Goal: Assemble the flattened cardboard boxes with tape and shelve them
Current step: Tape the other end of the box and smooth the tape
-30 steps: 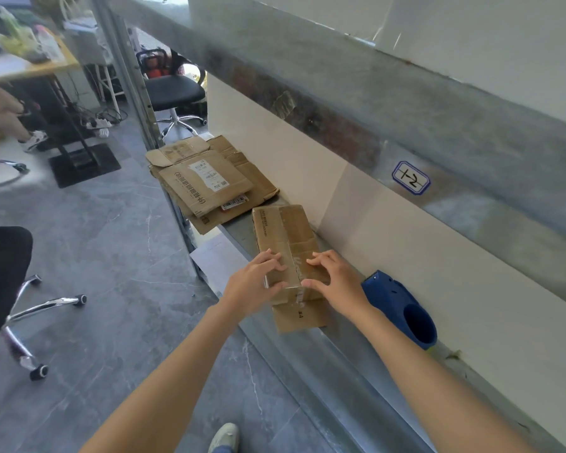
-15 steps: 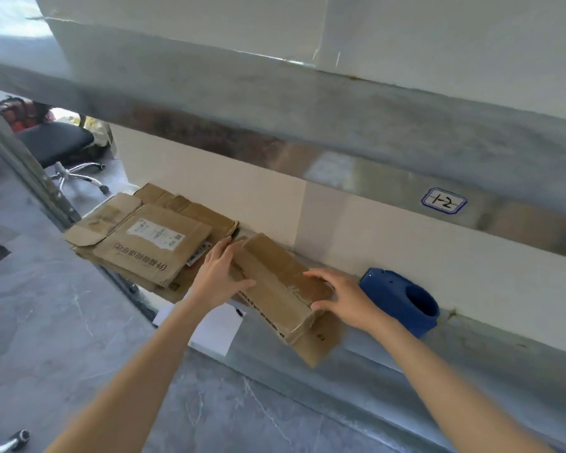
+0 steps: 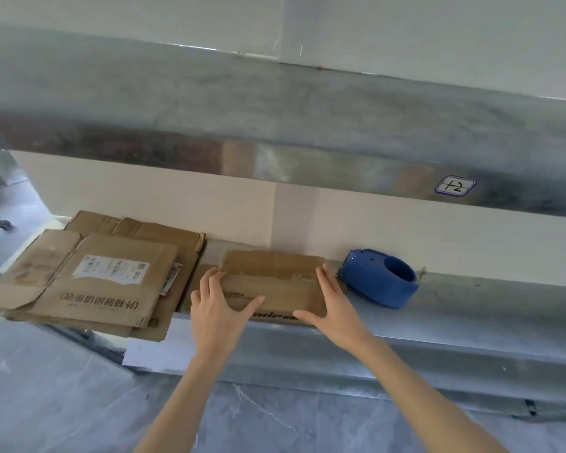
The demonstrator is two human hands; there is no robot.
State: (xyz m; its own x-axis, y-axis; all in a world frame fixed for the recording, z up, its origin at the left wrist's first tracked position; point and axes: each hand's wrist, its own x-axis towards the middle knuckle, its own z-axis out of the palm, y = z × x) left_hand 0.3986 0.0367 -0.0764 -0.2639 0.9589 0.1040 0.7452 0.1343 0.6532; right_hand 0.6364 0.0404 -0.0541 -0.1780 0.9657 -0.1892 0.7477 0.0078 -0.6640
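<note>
As we were prob. squaring the small brown cardboard box (image 3: 272, 282) on the grey metal shelf (image 3: 477, 299), left grip (image 3: 218, 310) & right grip (image 3: 335, 305) flanked its ends, fingers spread flat.

Matt brown cardboard box (image 3: 272, 289); dull brushed-metal shelf (image 3: 471, 308); glossy blue plastic tape dispenser (image 3: 378, 279).

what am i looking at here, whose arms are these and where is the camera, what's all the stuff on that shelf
No machine here: the picture comes from a camera worn on a person's head, looking down at their own bare arms. The left hand and right hand press straight-fingered against the two ends of a small cardboard box on a metal shelf. Left of it lies a stack of flattened boxes; right of it sits a blue tape dispenser.
</note>
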